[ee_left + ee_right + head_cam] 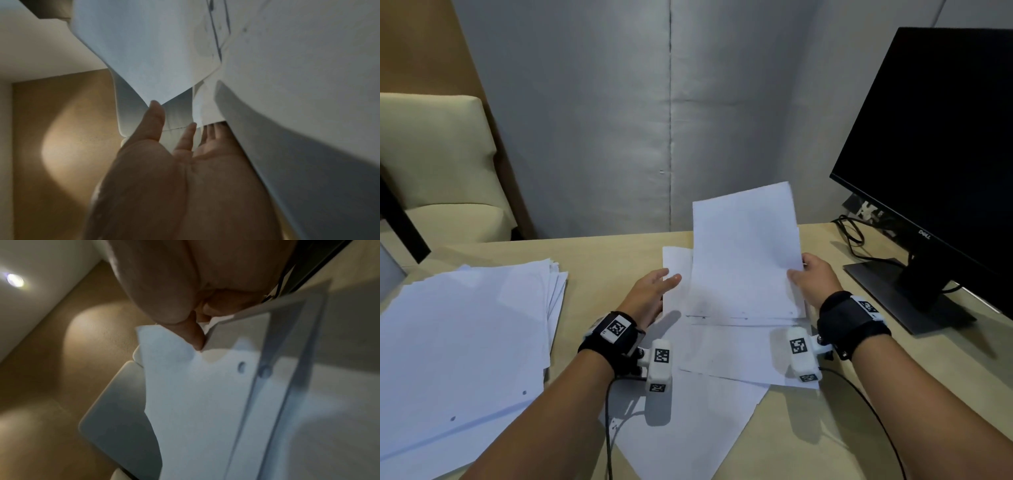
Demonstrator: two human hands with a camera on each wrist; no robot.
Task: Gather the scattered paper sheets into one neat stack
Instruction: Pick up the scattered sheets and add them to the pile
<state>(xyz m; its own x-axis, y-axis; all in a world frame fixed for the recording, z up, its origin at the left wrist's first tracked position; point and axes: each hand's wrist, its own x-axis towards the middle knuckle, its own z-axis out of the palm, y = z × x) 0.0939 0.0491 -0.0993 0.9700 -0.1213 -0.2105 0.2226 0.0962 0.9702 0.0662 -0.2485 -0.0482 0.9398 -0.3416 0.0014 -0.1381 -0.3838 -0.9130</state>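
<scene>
Pinching raised sheet (746,246): right hand (816,279); left wrist view reveals left hand (185,162) flat.

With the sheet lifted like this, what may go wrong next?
1. The right hand pinches the raised sheet only at one edge, so it may bend or slip.
2. The left hand is open beside it and holds nothing; moving it in may push the loose sheets underneath further askew.
3. The big pile on the left is already fanned, so adding to it may leave an uneven stack.

The head camera looks down at the pale wooden desk (599,260); both wrist cameras sit very close under the same thin white paper sheets (746,246).
</scene>
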